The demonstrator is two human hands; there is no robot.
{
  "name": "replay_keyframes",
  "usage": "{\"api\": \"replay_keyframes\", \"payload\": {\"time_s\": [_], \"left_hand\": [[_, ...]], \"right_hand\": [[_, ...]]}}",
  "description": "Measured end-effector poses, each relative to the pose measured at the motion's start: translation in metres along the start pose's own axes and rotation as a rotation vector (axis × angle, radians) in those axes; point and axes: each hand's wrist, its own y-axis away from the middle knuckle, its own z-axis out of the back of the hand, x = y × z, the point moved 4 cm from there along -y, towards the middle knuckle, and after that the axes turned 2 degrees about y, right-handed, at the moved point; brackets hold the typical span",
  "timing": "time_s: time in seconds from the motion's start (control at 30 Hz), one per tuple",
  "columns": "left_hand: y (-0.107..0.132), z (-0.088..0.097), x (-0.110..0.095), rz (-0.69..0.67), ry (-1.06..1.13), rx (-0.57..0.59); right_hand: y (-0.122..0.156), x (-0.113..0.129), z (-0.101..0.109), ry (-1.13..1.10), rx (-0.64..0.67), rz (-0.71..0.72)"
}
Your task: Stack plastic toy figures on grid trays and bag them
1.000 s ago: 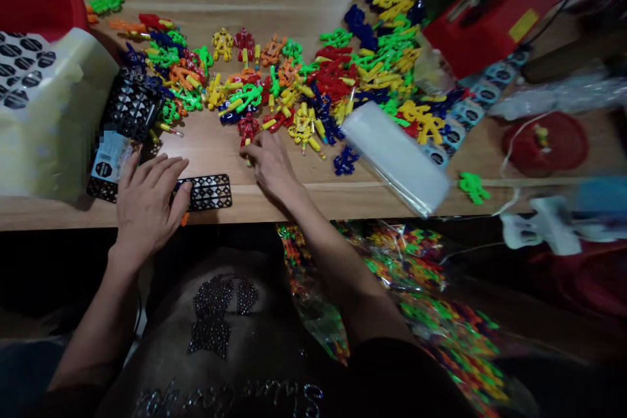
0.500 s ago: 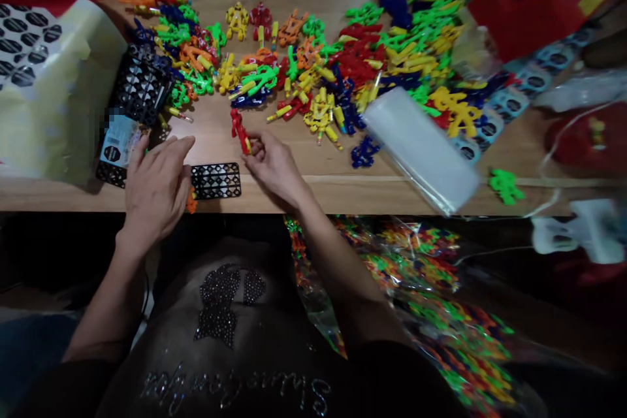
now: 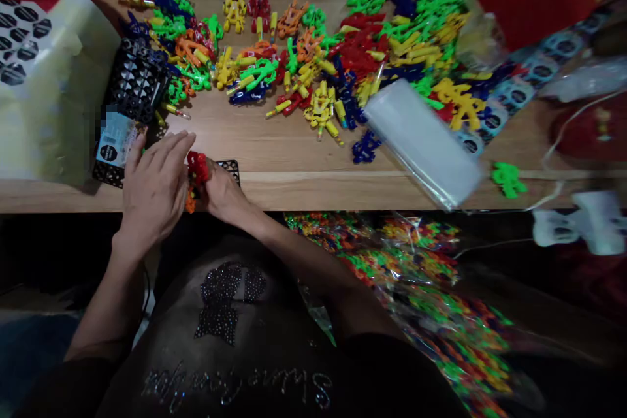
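My right hand (image 3: 223, 194) is closed on a small red plastic toy figure (image 3: 197, 167) at the table's near edge, over a black perforated strip (image 3: 230, 168). My left hand (image 3: 154, 191) lies right beside it, fingers together and slightly curled, with an orange toy piece (image 3: 189, 201) showing under its edge; whether it grips that piece is hidden. The two hands nearly touch around the red figure. A wide heap of coloured plastic toy figures (image 3: 313, 59) covers the wooden table (image 3: 294, 163) behind them.
A stack of black perforated pieces (image 3: 137, 81) and a labelled card (image 3: 116, 142) sit left of my hands, beside a pale yellow bag (image 3: 49, 91). Clear plastic sleeves (image 3: 424, 144) lie at right. A bag of coloured toys (image 3: 421, 287) hangs below the table edge.
My right hand picked a red figure from the pile's edge and carried it left and toward me, to my left hand. The left hand stayed in place.
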Motion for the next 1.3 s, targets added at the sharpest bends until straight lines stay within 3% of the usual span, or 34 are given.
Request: {"api": "replay_keyframes", "payload": {"time_s": [0.17, 0.27, 0.33, 0.4, 0.47, 0.57, 0.77, 0.9, 1.0, 1.13, 1.3], "left_hand": [[-0.001, 0.002, 0.000, -0.026, -0.031, 0.034], [-0.005, 0.002, 0.002, -0.040, -0.028, 0.001], [-0.007, 0.002, 0.002, -0.044, -0.019, -0.018], [-0.009, 0.003, 0.002, -0.047, -0.021, -0.031], [-0.009, 0.003, 0.002, -0.050, -0.031, -0.040], [-0.007, 0.003, 0.002, -0.056, -0.050, -0.043], [-0.004, 0.003, 0.002, -0.036, -0.065, 0.002], [-0.007, 0.007, -0.001, -0.001, -0.048, 0.093], [-0.011, 0.008, -0.005, 0.010, -0.031, 0.102], [-0.013, 0.005, -0.007, -0.007, -0.042, 0.047], [-0.011, 0.003, -0.005, -0.020, -0.032, 0.046]], "right_hand": [[0.005, 0.005, -0.004, 0.012, 0.017, 0.034], [-0.013, -0.006, 0.019, -0.079, 0.139, 0.124], [-0.035, -0.019, 0.047, -0.046, 0.123, 0.138], [-0.062, -0.035, 0.079, 0.107, -0.014, 0.030], [-0.084, -0.051, 0.105, 0.313, -0.133, -0.186], [-0.094, -0.064, 0.119, 0.477, -0.180, -0.394], [-0.038, -0.076, 0.104, 0.344, -0.246, -0.356], [-0.006, -0.071, 0.099, 0.065, -0.313, -0.260], [-0.005, -0.053, 0.084, -0.144, -0.240, -0.183], [-0.018, -0.027, 0.055, -0.258, -0.075, -0.064], [-0.031, -0.014, 0.027, -0.176, -0.007, -0.004]]}}
